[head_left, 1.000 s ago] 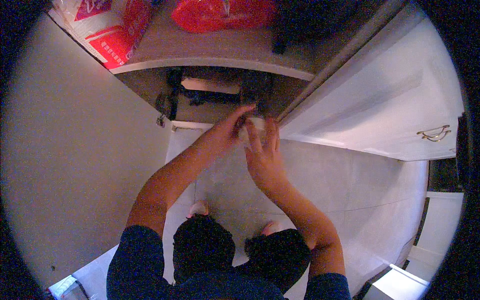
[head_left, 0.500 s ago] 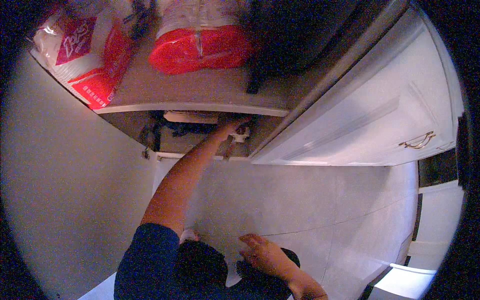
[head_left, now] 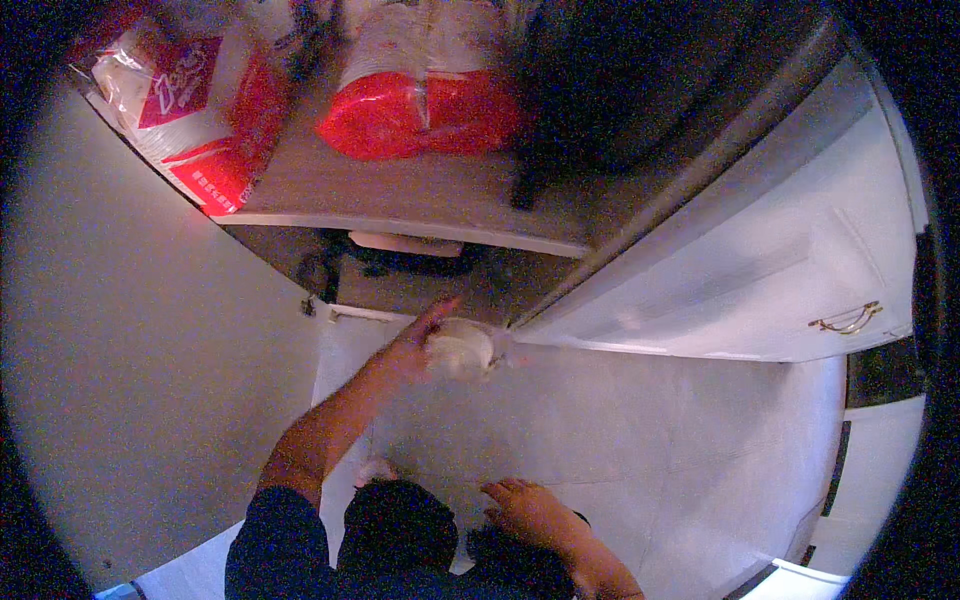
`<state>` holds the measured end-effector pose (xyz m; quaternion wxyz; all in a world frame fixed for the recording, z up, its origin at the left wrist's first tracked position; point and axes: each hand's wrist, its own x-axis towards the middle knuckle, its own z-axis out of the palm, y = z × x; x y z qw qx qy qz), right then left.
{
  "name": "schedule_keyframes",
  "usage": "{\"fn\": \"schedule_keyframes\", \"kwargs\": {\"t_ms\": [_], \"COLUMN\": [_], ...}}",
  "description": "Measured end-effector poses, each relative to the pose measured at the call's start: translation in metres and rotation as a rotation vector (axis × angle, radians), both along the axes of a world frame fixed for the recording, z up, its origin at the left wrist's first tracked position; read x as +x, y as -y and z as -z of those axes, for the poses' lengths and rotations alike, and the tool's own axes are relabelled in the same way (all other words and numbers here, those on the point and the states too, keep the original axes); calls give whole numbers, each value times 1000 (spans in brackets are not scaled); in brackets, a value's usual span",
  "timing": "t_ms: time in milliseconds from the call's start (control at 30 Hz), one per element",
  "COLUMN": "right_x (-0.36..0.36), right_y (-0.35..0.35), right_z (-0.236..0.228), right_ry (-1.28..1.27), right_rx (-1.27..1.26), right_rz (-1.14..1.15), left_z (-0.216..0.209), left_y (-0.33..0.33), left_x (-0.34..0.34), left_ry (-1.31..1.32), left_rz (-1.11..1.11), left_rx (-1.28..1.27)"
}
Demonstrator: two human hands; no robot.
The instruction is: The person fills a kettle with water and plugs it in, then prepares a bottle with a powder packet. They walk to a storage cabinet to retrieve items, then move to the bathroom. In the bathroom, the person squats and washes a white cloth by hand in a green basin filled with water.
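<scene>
My left hand [head_left: 418,345] is closed on the side of a pale, round, bowl-like item [head_left: 462,347], held just in front of the cabinet's lower shelf [head_left: 385,296]. Motion blurs the item, so its exact kind does not show. Over my dark-clothed right knee lies my right hand [head_left: 528,512], fingers loosely stretched, with nothing visible in it. Inside the lower compartment, a dark tray-like thing with a pale top [head_left: 405,246] sits towards the back.
Red and clear plastic packages [head_left: 420,118] [head_left: 205,120] stand on the upper shelf [head_left: 400,195], beside a large dark object [head_left: 610,90]. A white cabinet door [head_left: 730,255] with a brass handle [head_left: 846,318] stands at right. Another door panel [head_left: 190,340] flanks the left. Pale floor [head_left: 590,420] lies below.
My left hand has come out of the lower compartment towards me, bringing the pale round item out. My right hand stays on the knee. The view has shifted slightly.
</scene>
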<state>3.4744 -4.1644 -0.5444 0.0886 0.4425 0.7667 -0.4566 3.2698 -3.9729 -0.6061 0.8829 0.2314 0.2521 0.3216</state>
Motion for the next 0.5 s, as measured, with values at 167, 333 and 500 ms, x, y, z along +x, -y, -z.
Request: {"fn": "schedule_keyframes", "kwargs": {"t_ms": [167, 333, 500], "right_x": [-5, -6, -6], "right_y": [-11, -10, -11], "right_z": [1, 10, 13], "right_ry": [78, 25, 71], "right_rx": [-141, -135, -140], "right_rz": [-77, -38, -67], "left_z": [-4, -34, -61], "left_y": [66, 94, 67], "left_x": [-30, -38, -12], "left_ry": [526, 152, 522], "left_rz": [-4, -86, -323], "left_rx": [-726, -502, -859]}}
